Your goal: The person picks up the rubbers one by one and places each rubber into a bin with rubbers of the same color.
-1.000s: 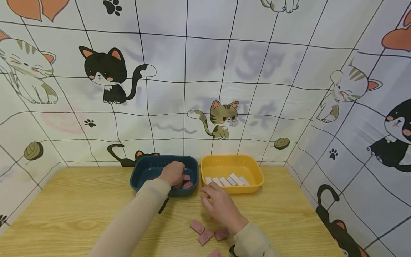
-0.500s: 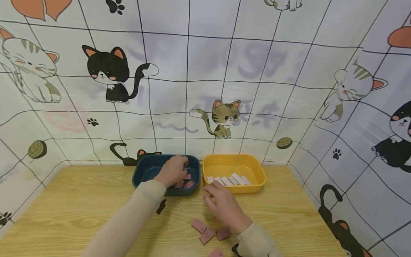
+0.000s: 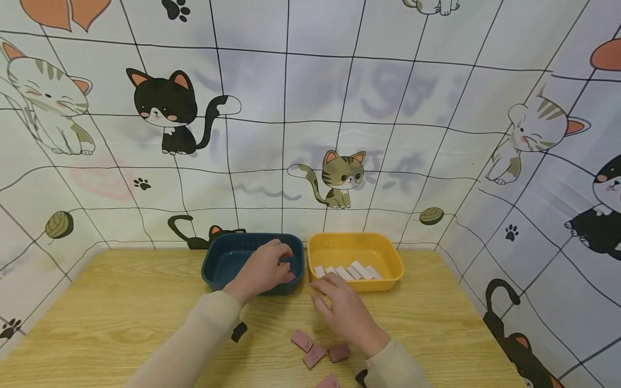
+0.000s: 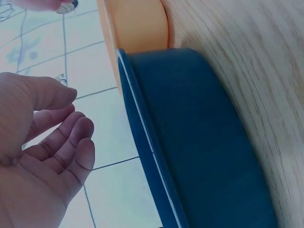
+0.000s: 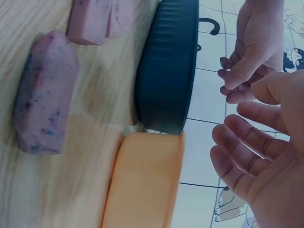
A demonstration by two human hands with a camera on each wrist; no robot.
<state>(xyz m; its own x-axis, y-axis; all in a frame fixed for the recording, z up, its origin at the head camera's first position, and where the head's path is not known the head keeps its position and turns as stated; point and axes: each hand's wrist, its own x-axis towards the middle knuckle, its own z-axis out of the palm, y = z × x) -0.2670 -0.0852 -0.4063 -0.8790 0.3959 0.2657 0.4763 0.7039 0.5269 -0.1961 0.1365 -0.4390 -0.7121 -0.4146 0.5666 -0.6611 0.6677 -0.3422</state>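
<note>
Over the right half of a dark blue plastic bin (image 3: pixel 207 272) hangs my left hand (image 3: pixel 262 271), palm toward the right. In the left wrist view the fingers of this left hand (image 4: pixel 57 142) are loosely bent above the rim, with nothing between them. A pink block (image 3: pixel 289 277) shows inside the bin beside the hand; the hand hides others. My right hand (image 3: pixel 351 315) hovers at the front of a yellow bin (image 3: pixel 384 285), its fingers relaxed and holding nothing. Several white blocks (image 3: pixel 356 270) lie in that yellow bin.
Several loose pink blocks (image 3: pixel 314 357) lie on the wooden table (image 3: pixel 121 318) near my right forearm; one close by in the right wrist view is a speckled pink block (image 5: pixel 45 95). A cat-patterned sheet (image 3: pixel 257 145) rises behind the bins and along the right side.
My left hand has lifted from the pink blocks in the blue bin and shifted right, now covering most of them. The right hand stays almost in place. The head view has shifted slightly.
</note>
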